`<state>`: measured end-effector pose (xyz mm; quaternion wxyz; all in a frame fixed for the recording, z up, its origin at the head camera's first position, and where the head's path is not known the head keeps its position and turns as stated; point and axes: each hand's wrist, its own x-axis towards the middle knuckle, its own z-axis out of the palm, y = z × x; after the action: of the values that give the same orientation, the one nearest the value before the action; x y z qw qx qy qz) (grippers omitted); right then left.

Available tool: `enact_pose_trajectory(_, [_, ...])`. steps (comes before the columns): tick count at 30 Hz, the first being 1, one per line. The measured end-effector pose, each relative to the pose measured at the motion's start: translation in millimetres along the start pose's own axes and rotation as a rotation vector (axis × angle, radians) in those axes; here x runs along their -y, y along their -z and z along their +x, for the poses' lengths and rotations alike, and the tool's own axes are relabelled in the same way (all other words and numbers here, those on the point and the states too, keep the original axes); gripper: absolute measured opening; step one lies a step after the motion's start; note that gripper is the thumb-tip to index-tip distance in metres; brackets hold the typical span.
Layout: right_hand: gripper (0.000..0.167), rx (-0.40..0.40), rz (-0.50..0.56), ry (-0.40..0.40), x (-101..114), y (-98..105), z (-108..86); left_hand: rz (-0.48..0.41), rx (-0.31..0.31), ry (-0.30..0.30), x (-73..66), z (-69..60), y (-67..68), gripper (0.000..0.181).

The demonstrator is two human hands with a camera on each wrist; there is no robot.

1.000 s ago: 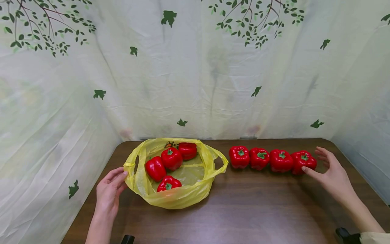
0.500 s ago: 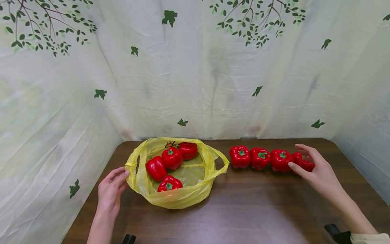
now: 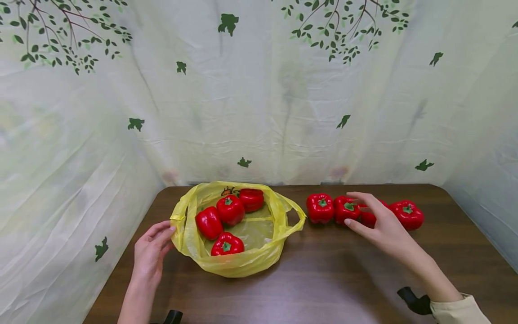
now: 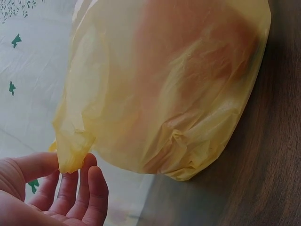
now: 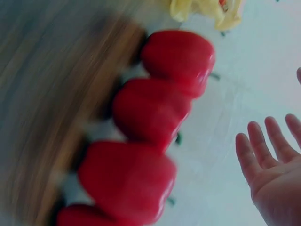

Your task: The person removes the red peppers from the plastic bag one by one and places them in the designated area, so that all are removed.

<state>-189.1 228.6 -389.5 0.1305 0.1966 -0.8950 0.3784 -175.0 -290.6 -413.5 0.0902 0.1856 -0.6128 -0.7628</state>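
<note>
My left hand (image 3: 151,252) pinches the left edge of a yellow plastic bag (image 3: 238,268) between thumb and fingers; the left wrist view shows the gathered plastic (image 4: 73,153) there. Several red bell peppers lie inside the open bag, among them a front pepper (image 3: 227,245) and a back pepper (image 3: 252,199). My right hand (image 3: 384,229), fingers spread and holding nothing, hovers over a row of several more peppers. It partly covers the middle ones; the leftmost pepper (image 3: 320,208) and rightmost pepper (image 3: 407,215) show fully. In the right wrist view the hand (image 5: 277,174) stands apart from the row.
Everything sits on a brown wooden table (image 3: 319,283). A pale curtain (image 3: 283,135) with leaf prints hangs behind and around it. The bag's right handle (image 3: 298,218) reaches close to the leftmost pepper of the row.
My right hand has moved left along the pepper row, from the rightmost pepper to near the second from the left. The left hand still holds the bag edge.
</note>
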Motion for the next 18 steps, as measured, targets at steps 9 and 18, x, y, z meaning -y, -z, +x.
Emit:
enact_pose_trajectory(9, [0.057, 0.074, 0.13, 0.067, 27.1, -33.9, 16.1, 0.004, -0.006, -0.001, 0.2, 1.3, -0.4, 0.019])
enact_pose_trajectory(18, [0.056, 0.118, 0.244, 0.208, 57.1, -71.1, 26.7, -0.007, -0.008, -0.001, 1.8, 1.1, -0.5, 0.017])
